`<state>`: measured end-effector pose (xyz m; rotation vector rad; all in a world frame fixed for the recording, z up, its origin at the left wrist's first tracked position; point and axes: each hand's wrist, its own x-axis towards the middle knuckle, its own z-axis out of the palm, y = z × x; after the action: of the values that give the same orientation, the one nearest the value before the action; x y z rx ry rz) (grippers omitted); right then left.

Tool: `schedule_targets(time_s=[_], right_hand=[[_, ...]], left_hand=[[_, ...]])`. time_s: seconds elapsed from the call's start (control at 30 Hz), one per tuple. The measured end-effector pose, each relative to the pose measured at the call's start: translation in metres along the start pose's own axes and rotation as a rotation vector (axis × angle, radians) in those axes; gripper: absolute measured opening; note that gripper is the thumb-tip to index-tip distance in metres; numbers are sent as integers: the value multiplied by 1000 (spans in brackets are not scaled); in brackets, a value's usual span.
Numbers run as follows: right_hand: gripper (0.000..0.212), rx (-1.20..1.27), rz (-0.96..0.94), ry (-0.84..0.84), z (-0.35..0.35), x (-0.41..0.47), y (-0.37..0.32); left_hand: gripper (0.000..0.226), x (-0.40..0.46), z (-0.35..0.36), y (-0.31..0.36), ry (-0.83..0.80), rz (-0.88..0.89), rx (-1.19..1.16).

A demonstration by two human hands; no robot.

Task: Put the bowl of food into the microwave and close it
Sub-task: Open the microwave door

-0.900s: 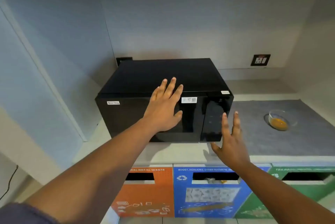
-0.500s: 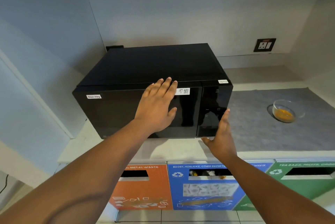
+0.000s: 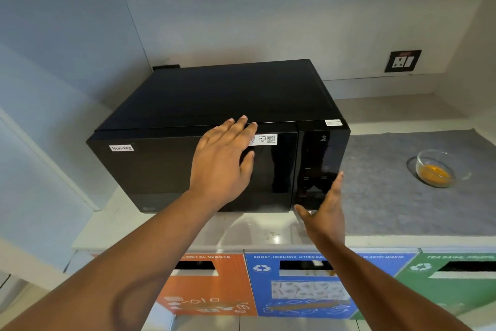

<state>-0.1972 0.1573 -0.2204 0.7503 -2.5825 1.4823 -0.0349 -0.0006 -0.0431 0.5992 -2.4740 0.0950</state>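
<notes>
A black microwave [image 3: 166,175] stands on the counter with its door shut. My left hand [image 3: 224,159] lies flat against the upper part of the door, fingers reaching its top edge, holding nothing. My right hand [image 3: 326,212] hovers edge-on at the lower right of the control panel, fingers straight and empty. A small glass bowl [image 3: 436,168] with orange food sits on the grey mat [image 3: 389,196] far to the right, apart from both hands.
A wall socket [image 3: 402,61] is on the back wall at the right. Below the counter edge run orange [image 3: 214,287], blue [image 3: 295,290] and green [image 3: 451,277] waste bin fronts with slots. A blue-grey side wall closes in the left.
The view has closed in on the microwave. My left hand has slid up to the door's top edge. My right hand has risen and turned edge-on beside the control panel.
</notes>
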Motion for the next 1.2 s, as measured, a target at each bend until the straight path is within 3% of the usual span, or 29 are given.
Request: schedule_targets(time_s=[0.23, 0.4, 0.53, 0.7, 0.87, 1.03, 1.2], right_hand=[[144, -7, 31, 64, 10, 1, -2], [145, 23, 77, -51, 1, 1, -11], [142, -118, -113, -74, -33, 4, -30], [136, -380, -489, -3, -84, 22, -81], [106, -602, -784, -135, -107, 44, -133], [97, -681, -786, -300, -103, 54, -155], [103, -692, -765, -407, -99, 63, -166]], left_hand=[[52, -10, -3, 1, -9, -11, -23], [50, -10, -12, 8, -52, -76, -108], [48, -14, -24, 14, -76, -133, -152], [45, -28, -40, 28, -123, -238, -268], [46, -46, -66, 41, -132, -361, -294], [18, -56, -87, 45, -103, -375, -156], [13, -60, -107, 31, -352, -454, -195]])
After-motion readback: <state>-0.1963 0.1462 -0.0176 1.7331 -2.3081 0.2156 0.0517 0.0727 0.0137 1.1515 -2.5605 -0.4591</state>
